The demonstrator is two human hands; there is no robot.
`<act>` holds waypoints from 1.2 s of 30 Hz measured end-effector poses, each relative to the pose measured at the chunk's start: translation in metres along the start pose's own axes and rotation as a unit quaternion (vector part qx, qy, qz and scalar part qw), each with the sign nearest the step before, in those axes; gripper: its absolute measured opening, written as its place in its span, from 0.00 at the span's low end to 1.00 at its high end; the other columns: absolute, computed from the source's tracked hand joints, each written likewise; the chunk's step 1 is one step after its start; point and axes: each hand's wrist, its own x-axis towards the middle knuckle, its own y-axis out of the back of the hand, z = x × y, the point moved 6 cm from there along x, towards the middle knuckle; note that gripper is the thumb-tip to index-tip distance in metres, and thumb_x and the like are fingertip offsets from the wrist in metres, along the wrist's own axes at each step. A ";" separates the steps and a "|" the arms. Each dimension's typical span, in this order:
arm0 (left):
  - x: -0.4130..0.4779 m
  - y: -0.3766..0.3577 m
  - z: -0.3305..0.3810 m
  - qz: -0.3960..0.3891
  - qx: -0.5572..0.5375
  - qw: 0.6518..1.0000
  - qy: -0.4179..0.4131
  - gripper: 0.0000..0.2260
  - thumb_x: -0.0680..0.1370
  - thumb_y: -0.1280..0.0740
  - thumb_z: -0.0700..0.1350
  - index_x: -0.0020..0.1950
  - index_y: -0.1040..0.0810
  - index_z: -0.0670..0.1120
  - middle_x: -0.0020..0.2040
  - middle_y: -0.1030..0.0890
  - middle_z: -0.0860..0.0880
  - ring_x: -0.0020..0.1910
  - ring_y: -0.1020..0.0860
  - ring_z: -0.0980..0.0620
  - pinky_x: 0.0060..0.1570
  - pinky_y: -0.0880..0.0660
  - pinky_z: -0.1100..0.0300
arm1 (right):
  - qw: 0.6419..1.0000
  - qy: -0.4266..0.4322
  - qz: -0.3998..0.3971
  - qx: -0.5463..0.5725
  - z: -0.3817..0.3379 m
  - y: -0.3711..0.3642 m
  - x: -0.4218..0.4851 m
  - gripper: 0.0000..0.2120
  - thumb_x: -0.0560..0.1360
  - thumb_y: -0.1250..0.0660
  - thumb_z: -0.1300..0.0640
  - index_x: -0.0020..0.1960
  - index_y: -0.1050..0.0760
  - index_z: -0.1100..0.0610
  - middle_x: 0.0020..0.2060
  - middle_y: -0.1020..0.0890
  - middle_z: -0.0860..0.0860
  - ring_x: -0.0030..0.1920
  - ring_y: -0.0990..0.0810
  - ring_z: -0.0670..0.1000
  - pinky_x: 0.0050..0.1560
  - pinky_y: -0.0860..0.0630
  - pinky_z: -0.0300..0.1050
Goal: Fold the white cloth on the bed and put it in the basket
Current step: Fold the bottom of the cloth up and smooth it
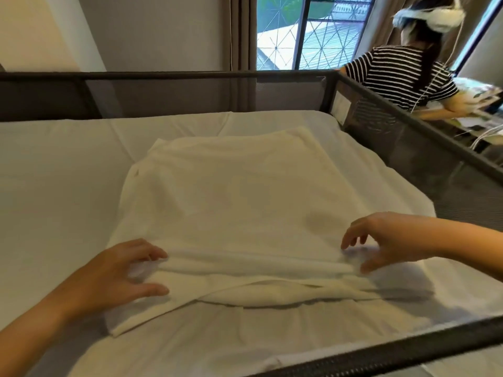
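Note:
A cream-white cloth point(234, 197) lies spread on the bed's white sheet point(54, 186), roughly square, with a rumpled fold along its near edge. My left hand point(119, 270) hovers at the left end of that fold, fingers apart, fingertips touching or just above the cloth. My right hand point(386, 238) is at the right end of the fold, fingers curled and spread, thumb low by the fold. Neither hand clearly grips the fabric. No basket is in view.
A dark mesh rail point(408, 148) rings the bed on the far, right and near sides. A person in a striped shirt point(400, 74) stands beyond the right rail by a cluttered surface. A window point(307, 31) with curtains is behind.

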 end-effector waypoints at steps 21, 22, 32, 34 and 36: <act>-0.015 -0.018 0.028 -0.066 0.153 0.984 -0.066 0.31 0.69 0.28 0.59 0.72 0.30 0.65 0.69 0.29 0.68 0.68 0.27 0.63 0.62 0.23 0.60 | 0.989 -0.023 -0.082 -0.118 0.016 -0.035 -0.003 0.22 0.68 0.22 0.37 0.57 0.26 0.39 0.48 0.19 0.40 0.47 0.21 0.45 0.50 0.21 0.40; -0.012 -0.018 0.026 -0.057 0.162 0.983 -0.066 0.29 0.69 0.29 0.56 0.71 0.29 0.65 0.68 0.27 0.68 0.66 0.25 0.62 0.58 0.21 0.60 | 0.989 -0.025 -0.081 -0.117 0.017 -0.036 -0.002 0.19 0.70 0.23 0.39 0.56 0.26 0.40 0.48 0.19 0.41 0.47 0.21 0.45 0.50 0.21 0.41; -0.007 -0.005 0.010 0.022 0.097 0.995 0.002 0.16 0.71 0.27 0.54 0.59 0.18 0.61 0.56 0.18 0.67 0.50 0.21 0.65 0.48 0.30 0.79 | 0.989 -0.022 -0.095 -0.108 0.013 -0.037 -0.001 0.33 0.66 0.21 0.34 0.64 0.34 0.38 0.54 0.23 0.39 0.51 0.24 0.44 0.55 0.22 0.42; -0.007 -0.003 0.010 0.027 0.081 0.996 0.019 0.16 0.73 0.24 0.49 0.58 0.19 0.63 0.56 0.18 0.68 0.52 0.21 0.67 0.48 0.28 0.77 | 0.987 -0.021 -0.109 -0.112 0.011 -0.039 -0.002 0.39 0.65 0.21 0.32 0.68 0.36 0.40 0.58 0.25 0.39 0.53 0.25 0.44 0.54 0.25 0.40; -0.007 -0.001 0.012 0.028 0.058 0.997 0.036 0.16 0.75 0.24 0.46 0.57 0.19 0.64 0.56 0.19 0.70 0.54 0.21 0.71 0.47 0.26 0.72 | 0.985 -0.017 -0.104 -0.135 0.010 -0.041 -0.001 0.40 0.66 0.21 0.33 0.70 0.37 0.40 0.61 0.25 0.40 0.56 0.25 0.45 0.58 0.23 0.42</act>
